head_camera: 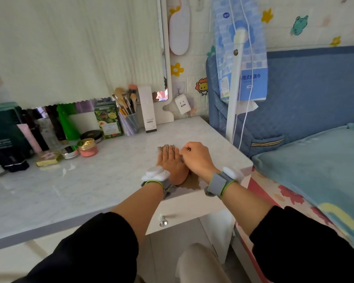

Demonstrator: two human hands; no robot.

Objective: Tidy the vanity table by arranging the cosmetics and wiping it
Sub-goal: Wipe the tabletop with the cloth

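A brownish cloth [193, 181] lies on the marble vanity top [90, 180] near its right front corner, mostly covered by my hands. My left hand [171, 161] rests flat on the cloth, fingers together and stretched forward. My right hand [196, 158] sits beside it to the right, fingers curled, pinching the cloth's edge. Cosmetics line the back left: a pink jar with a gold lid [87, 147], a round black compact [91, 135], a cup of makeup brushes [129, 119], a tall white box [148, 109] and dark bottles [12, 160].
A covered mirror [76, 48] stands behind the table. A white socket [182, 104] hangs on the wall. A blue bed [315, 160] presses against the table's right side, with a white pole [234, 88] and hanging tissue pack between. A drawer knob [163, 222] sits below the front edge.
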